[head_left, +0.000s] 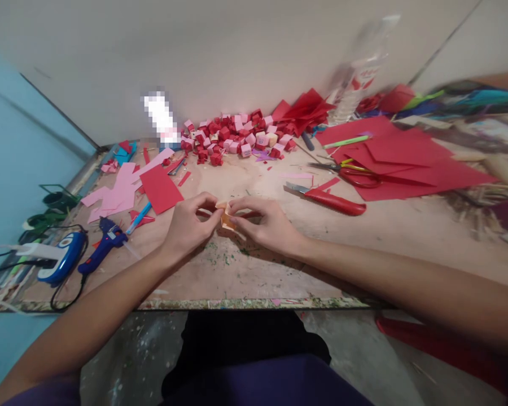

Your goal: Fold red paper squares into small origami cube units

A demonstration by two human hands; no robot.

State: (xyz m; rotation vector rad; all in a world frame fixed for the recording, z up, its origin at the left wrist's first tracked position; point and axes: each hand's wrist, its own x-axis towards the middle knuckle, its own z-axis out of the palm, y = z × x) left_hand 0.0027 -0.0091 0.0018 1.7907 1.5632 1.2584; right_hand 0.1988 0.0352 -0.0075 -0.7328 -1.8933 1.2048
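Observation:
Near the middle of the table, a small folded piece of orange-cream paper [227, 219] is held between both hands, its top partly open like a little box. My left hand [195, 219] pinches its left side between thumb and fingers. On the other side, my right hand [267, 224] grips it in the same way, thumb at the front. Fingertips cover part of the paper. Beyond the hands lies a heap of small red and pink folded paper cubes [237, 135]. A red paper rectangle [161, 189] rests just left of my left hand.
Red-handled cutters [334, 202] and scissors [359, 175] lie right, by red paper sheets [389, 152]. A clear bottle [355, 79] stands at the back. Left are pink paper strips [114, 194], a blue glue gun [104, 245] and a blue power strip [63, 259] with cables.

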